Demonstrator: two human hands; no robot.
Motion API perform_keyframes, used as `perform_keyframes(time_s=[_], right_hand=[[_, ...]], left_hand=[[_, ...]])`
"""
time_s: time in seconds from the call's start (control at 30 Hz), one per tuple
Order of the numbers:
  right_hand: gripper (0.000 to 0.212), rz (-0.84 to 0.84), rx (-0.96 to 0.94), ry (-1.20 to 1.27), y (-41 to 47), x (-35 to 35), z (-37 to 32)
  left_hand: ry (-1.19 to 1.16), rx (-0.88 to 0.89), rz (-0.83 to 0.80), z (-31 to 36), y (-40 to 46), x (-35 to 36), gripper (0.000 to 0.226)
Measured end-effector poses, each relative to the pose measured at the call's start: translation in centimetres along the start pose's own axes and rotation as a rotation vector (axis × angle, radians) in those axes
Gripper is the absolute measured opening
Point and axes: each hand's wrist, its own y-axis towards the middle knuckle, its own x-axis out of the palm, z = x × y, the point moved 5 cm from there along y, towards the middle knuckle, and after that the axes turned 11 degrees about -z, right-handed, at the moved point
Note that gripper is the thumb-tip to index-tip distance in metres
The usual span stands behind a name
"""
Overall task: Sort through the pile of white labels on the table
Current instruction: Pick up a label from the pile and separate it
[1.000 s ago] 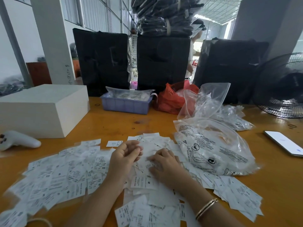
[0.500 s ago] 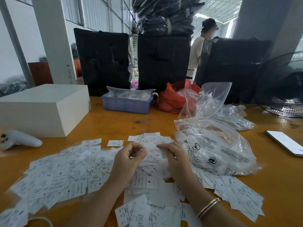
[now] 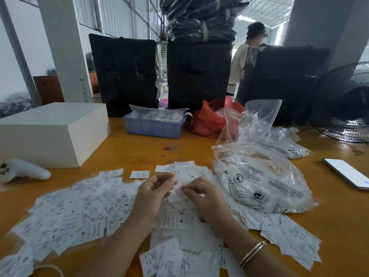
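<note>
Head view, left hand (image 3: pixel 153 193) and right hand (image 3: pixel 201 193) each pinching white labels (image 3: pixel 177 183) mid-pile, table (image 3: pixel 199 144) bare beyond.

Bare forearms, no sleeves; a thin gold bangle (image 3: pixel 252 253) circles the right wrist.

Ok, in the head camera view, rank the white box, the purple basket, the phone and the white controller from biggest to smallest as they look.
1. white box
2. purple basket
3. and 4. white controller and phone: they look alike, and the phone is cut off at the frame edge, so no ranking.
</note>
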Motion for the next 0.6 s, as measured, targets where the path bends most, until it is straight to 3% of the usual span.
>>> perform_keyframes(time_s=[0.2, 0.3, 0.47, 0.6], right_hand=[[0.025, 0.034, 0.089, 0.149, 0.0, -0.3, 0.9], [0.035, -0.038, 0.129, 0.189, -0.1, 0.1, 1.0], [0.031, -0.116, 0.151, 0.008, 0.0, 0.9, 1.0], [0.039, -0.171, 0.12, -0.283, 0.1, 2.2, 0.7]], left_hand=[[-0.029, -0.024, 0.098, -0.5, 0.2, -0.8, 0.011], [-0.025, -0.017, 0.094, -0.3, 0.2, -0.8, 0.017], [-0.049, -0.034, 0.093, -0.4, 0.3, -1.0, 0.03], [-0.05, 0.015, 0.128, -0.1, 0.4, -1.4, 0.016]])
